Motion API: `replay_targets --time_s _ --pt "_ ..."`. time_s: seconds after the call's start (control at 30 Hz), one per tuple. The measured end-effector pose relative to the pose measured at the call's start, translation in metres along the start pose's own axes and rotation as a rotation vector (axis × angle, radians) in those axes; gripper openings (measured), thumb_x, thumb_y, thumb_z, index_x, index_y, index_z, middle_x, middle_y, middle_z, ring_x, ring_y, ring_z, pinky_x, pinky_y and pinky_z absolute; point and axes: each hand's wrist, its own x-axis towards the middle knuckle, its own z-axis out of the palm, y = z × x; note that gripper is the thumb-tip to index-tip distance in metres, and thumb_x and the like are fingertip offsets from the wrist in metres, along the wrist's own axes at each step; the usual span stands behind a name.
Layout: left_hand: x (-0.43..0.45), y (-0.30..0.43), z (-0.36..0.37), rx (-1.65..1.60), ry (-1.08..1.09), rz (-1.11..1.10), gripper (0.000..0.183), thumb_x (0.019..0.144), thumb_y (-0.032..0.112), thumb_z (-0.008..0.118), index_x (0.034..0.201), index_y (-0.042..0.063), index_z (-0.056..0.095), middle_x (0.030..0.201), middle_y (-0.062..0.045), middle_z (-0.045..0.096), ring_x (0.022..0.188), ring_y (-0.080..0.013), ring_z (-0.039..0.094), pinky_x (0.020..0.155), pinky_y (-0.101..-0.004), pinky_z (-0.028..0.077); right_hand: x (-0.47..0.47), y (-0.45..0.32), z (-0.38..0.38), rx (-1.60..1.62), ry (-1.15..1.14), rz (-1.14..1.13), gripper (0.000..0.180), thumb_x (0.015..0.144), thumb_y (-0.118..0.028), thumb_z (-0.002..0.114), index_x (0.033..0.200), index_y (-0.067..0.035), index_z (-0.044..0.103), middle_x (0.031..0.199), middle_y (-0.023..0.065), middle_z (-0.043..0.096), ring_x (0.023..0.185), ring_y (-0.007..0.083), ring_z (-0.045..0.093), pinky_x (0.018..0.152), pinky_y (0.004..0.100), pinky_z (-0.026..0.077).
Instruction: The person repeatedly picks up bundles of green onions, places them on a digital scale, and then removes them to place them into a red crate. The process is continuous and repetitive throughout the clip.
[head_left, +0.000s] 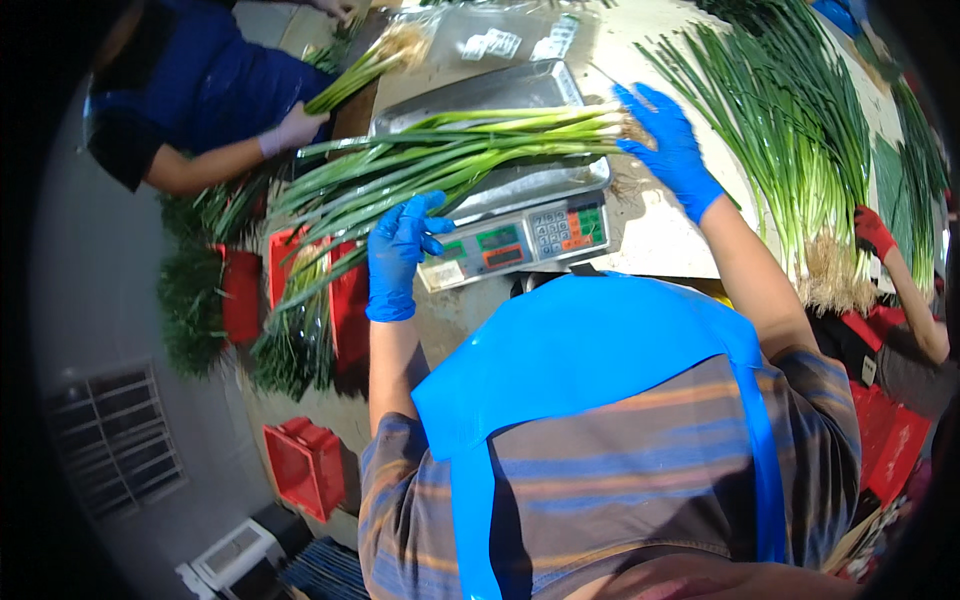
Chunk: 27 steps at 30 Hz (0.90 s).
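A bunch of green onions lies across the metal tray of an electronic scale, its white root ends to the right and its green leaves hanging past the left edge. At the root end is my right hand in a blue glove, fingers spread around the roots and not closed on them. My left hand, also gloved in blue, is by the near side of the leaves at the scale's left corner. Its fingers are loosely bent and apart, with nothing seen between them.
A large pile of green onions covers the table's right side, where a red-gloved hand touches it. At upper left a co-worker's gloved hand holds another bunch. Red crates stand below left; another red crate is on the floor.
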Motion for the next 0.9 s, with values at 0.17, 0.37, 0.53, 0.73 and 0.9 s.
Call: replay_targets --time_s 0.17,0.37,0.53,0.73,0.9 --pt "-0.018 0.02 -0.036 -0.112 0.236 0.259 0.03 0.097 0.027 0.053 0.113 0.005 0.067 0.08 -0.009 0.071 0.051 -0.005 0.052 0.048 -0.0168 0.036 -0.055 0.049 -0.007 0.124 0.247 0.189 0.06 0.09 -0.026 0.063 0.142 -0.006 0.04 0.141 0.0149 0.046 0.13 0.0275 0.043 0.109 0.0365 0.031" --pt "0.006 0.072 -0.057 0.163 0.307 0.765 0.034 0.092 0.019 0.062 0.122 0.004 0.061 0.109 -0.008 0.067 0.091 -0.0147 0.064 0.077 -0.0248 0.05 -0.109 0.086 0.014 0.531 0.328 0.774 0.062 0.098 -0.044 0.041 0.148 -0.011 0.028 0.15 0.0124 0.032 0.137 0.0251 0.032 0.112 0.0389 0.024" --pt "0.075 0.068 0.001 0.466 -0.108 1.093 0.062 0.088 0.028 0.068 0.139 0.004 0.043 0.135 -0.017 0.051 0.118 -0.0259 0.054 0.099 -0.0358 0.045 -0.113 0.095 0.029 0.925 0.37 0.97 0.071 0.096 -0.063 0.032 0.151 -0.019 0.022 0.152 0.0107 0.026 0.141 0.031 0.023 0.113 0.0474 0.02" --pt "0.107 0.022 0.08 1.279 -0.25 0.774 0.111 0.062 0.059 0.079 0.15 0.027 0.02 0.145 -0.022 0.036 0.134 -0.0462 0.032 0.105 -0.0632 0.028 -0.047 0.018 0.064 1.108 0.061 0.682 0.063 0.104 -0.043 0.025 0.151 -0.003 0.011 0.153 0.0072 0.02 0.14 0.0161 0.021 0.115 0.0266 0.015" --pt "0.117 0.001 0.09 1.18 -0.283 0.648 0.115 0.059 0.043 0.085 0.151 0.03 0.017 0.15 -0.02 0.031 0.138 -0.0452 0.026 0.107 -0.0622 0.025 -0.059 0.06 0.059 0.369 0.148 0.556 0.071 0.098 -0.036 0.047 0.152 -0.01 0.009 0.154 0.0203 0.02 0.142 0.0337 0.022 0.115 0.0379 0.021"
